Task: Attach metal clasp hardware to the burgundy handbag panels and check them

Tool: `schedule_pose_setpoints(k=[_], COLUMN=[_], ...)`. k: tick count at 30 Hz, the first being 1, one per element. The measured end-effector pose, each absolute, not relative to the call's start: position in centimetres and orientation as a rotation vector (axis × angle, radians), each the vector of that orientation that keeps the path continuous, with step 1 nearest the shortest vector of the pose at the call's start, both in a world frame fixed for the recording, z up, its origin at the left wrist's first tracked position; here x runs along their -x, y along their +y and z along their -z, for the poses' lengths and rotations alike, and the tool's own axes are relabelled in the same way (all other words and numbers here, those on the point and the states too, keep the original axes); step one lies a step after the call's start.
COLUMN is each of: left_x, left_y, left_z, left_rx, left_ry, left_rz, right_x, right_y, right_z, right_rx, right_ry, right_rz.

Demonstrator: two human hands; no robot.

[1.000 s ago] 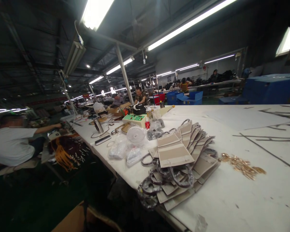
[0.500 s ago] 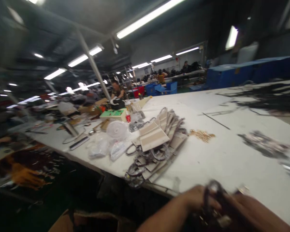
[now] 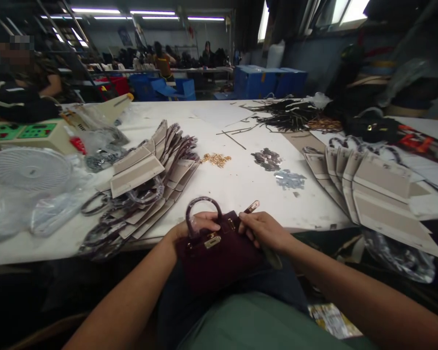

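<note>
A small dark maroon handbag (image 3: 219, 257) with a gold clasp and a plastic-wrapped handle lies on my lap at the table's near edge. My left hand (image 3: 196, 226) grips its top by the handle, fingers closed. My right hand (image 3: 263, 229) is closed on a thin tool (image 3: 251, 208) with a copper-coloured tip and touches the bag's upper right corner.
The white table (image 3: 237, 184) carries fanned stacks of beige bag panels at left (image 3: 146, 170) and right (image 3: 372, 184), small heaps of gold (image 3: 216, 159) and grey (image 3: 267, 158) hardware, black strips (image 3: 284, 114), a white fan (image 3: 27, 167). Other people sit far left and at the back.
The view swung right and down from the hall to my lap. My hands and the maroon handbag, blurred at the bottom edge before, now sit in clear view at the table's edge.
</note>
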State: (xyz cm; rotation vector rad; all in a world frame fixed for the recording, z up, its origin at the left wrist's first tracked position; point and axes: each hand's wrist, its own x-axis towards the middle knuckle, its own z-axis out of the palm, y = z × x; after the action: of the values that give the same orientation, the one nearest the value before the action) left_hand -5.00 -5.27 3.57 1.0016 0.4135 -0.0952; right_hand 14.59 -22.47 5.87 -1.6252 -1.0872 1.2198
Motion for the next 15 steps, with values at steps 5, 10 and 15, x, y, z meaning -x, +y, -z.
schedule_pose_setpoints(k=[5,10,15], left_x=[4.1,3.6,3.1], left_y=[-5.7,-6.0,-5.9], left_z=[-3.8,-4.0,-3.9], left_rx=[-1.023,-1.021,-1.015], left_ry=[0.396,0.357,0.406], left_rz=[0.116,0.135,0.121], right_x=[-15.5,-16.2,-15.6], right_y=[-23.0,-23.1,-23.4], right_z=[-5.0,-4.6,-4.9], right_rx=[1.734,1.835,1.923], right_ry=[-1.106,-1.131,-1.296], right_rz=[-1.082,-0.901,-0.705])
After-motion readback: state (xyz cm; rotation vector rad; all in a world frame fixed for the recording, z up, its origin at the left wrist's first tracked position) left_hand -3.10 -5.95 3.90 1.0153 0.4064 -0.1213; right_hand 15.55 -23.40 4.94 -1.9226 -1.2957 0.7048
